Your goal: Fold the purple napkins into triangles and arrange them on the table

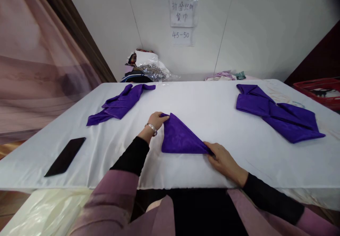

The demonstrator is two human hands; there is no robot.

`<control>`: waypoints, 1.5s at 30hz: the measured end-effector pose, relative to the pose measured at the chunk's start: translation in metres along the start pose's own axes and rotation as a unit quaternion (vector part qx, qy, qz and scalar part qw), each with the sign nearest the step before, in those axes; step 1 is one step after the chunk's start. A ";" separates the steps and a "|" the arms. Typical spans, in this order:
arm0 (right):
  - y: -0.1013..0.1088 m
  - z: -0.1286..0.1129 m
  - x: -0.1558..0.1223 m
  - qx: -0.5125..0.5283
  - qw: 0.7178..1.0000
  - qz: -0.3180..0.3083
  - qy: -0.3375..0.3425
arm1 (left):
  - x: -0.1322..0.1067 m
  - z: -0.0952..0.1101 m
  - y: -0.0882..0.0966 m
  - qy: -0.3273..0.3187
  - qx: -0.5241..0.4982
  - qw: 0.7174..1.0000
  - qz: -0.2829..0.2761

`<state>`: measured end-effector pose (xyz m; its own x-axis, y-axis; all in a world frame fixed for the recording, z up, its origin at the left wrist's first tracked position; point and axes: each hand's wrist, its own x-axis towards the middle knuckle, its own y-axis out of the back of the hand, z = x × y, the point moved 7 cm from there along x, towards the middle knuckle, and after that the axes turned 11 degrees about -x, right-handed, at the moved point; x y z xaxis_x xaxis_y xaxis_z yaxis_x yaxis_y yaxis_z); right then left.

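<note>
A purple cloth napkin point(179, 136), folded into a triangle, lies on the white-covered table point(209, 103) in front of me. At its upper left corner my left hand point(158, 120) pinches the fabric between thumb and fingers. The pointed lower right corner is gripped by my right hand point(220, 157). The napkin's straight edge runs along the bottom, towards me. Two further purple cloths lie crumpled or loosely folded: one point(120, 103) at the far left, another point(278, 112) on the right.
A black phone or tablet point(65, 157) rests on the left of the table. Behind the far edge are a heap of fabrics and plastic point(148, 66) and more cloths point(225, 75). A red crate point(318, 90) stands at right, a curtain point(39, 55) at left. Handwritten papers point(183, 16) hang on the wall.
</note>
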<state>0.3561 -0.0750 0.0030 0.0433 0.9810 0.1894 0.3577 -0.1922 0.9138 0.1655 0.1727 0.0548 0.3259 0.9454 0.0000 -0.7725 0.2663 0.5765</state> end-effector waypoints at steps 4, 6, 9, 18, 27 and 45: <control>-0.002 0.008 -0.001 -0.003 1.000 0.019 -0.022 | 0.031 -0.014 -0.030 0.019 0.016 1.000 -0.014; -0.002 0.009 -0.001 -0.003 0.999 0.027 -0.021 | 0.041 -0.020 -0.039 0.025 0.035 0.999 -0.013; -0.001 0.009 0.001 -0.011 0.999 0.037 -0.018 | 0.052 -0.027 -0.050 0.027 0.065 0.997 -0.023; -0.004 0.011 0.004 -0.050 0.998 0.033 -0.024 | 0.065 -0.035 -0.064 0.001 0.109 0.993 -0.036; 0.001 0.014 0.006 -0.103 0.993 0.002 -0.060 | 0.077 -0.024 -0.064 -0.023 0.161 0.985 -0.065; 0.027 0.068 0.047 -0.051 0.987 -0.060 -0.136 | 0.049 -0.037 -0.037 0.065 -0.057 0.994 -0.061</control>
<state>0.4311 -0.0317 0.0124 0.2607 0.9653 -0.0137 0.2795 -0.0619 0.9582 0.1894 0.2162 0.0034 0.3536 0.9192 -0.1730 -0.7913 0.3926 0.4687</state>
